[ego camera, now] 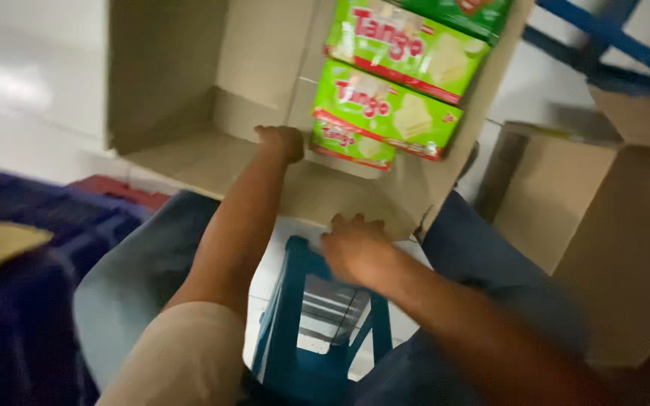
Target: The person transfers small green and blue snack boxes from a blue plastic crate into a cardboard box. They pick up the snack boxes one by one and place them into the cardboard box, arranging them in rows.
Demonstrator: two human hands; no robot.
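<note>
The open box holds green packs stacked at its right. Left hand, curled, reaches inside beside them; right hand grips its near edge.

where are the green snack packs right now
In the head view, the green snack packs sit stacked inside the open cardboard box, upper centre-right, just right of the left hand reaching in.

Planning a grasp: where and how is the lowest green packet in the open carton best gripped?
Probably by the near short end of the lowest green packet, coming from the carton's open side. It lies flat under the other packets, so only that end is free; the left hand is beside it.
</note>
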